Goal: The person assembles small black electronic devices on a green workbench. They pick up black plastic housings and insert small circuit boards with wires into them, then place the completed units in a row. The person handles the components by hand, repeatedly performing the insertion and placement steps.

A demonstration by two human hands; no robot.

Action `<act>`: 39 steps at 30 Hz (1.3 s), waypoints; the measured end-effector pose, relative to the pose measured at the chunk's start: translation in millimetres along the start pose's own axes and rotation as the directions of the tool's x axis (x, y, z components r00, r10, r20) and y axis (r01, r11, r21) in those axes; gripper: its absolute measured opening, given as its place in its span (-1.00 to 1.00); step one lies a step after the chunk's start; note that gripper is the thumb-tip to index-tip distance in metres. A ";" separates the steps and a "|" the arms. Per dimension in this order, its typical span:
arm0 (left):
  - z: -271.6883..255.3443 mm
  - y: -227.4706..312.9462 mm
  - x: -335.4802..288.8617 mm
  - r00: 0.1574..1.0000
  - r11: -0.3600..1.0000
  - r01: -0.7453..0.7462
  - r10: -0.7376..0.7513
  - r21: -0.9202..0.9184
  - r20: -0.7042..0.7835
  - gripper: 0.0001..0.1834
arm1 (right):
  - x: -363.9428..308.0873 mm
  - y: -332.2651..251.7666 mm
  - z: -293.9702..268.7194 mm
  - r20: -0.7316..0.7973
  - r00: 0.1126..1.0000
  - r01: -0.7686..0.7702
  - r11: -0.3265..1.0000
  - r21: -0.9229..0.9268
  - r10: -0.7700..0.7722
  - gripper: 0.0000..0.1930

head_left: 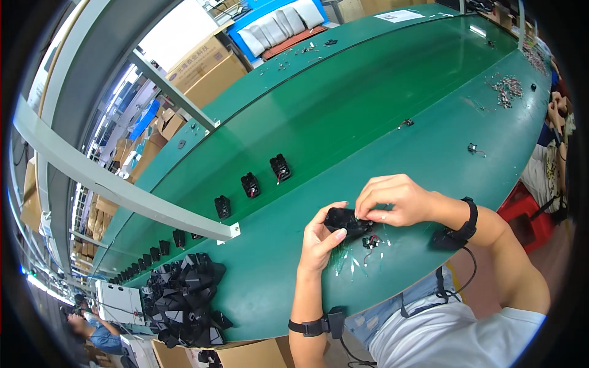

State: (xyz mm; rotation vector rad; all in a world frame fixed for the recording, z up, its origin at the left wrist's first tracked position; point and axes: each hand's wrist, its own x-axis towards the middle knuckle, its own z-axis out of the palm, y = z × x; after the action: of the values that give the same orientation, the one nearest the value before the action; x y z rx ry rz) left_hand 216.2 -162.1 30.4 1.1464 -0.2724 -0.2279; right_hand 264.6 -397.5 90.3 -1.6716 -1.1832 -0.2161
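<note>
My left hand is closed around a black plastic housing, thumb on the near side. At the housing's right end, my right hand pinches with thumb and forefinger; what lies between those fingertips is too small to tell. Just below sits a small black part with thin wires on the green bench. Thin clear strips are scattered beside it.
A pile of black housings lies to the left. Along the green belt stand several housings, some with red wires. A metal post rises from the belt's edge. Small wired parts are heaped far right, near another person.
</note>
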 end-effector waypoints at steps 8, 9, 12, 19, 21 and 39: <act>-3.6 -8.6 -0.2 0.997 0.984 0.065 -0.057 -0.165 0.054 -0.24 | -4.8 -8.6 18.8 -0.085 0.996 -0.011 0.995 0.101 0.019 -0.86; -3.7 -8.3 0.0 0.996 0.983 0.068 -0.059 -0.172 0.060 -0.23 | -9.1 -8.8 25.0 -0.126 0.990 -0.047 0.990 0.135 0.064 -0.86; -0.9 -6.6 -0.6 0.995 0.983 0.085 -0.077 -0.163 0.056 -0.21 | -15.7 -6.3 35.0 -0.194 0.966 -0.136 0.973 0.186 0.172 -0.86; 3.3 -12.8 2.4 0.982 0.967 0.137 -0.105 -0.214 0.155 -0.19 | -24.6 -9.8 42.3 -0.221 0.952 -0.152 0.955 0.257 0.211 -0.87; 2.0 -16.8 4.0 0.976 0.960 0.147 -0.101 -0.239 0.193 -0.19 | -27.2 -10.2 45.0 -0.213 0.920 -0.220 0.881 0.418 0.330 -0.88; 14.4 -15.8 6.4 0.995 0.965 0.090 -0.074 -0.245 0.073 -0.24 | -22.7 -9.8 37.3 -0.159 0.951 -0.237 0.957 0.169 0.264 -0.84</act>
State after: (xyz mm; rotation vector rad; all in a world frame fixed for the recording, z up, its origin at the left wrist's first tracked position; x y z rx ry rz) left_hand 216.8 -182.7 22.1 0.9043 -0.2448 -0.3623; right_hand 231.4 -381.1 65.2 -1.6168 -0.8215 -0.1140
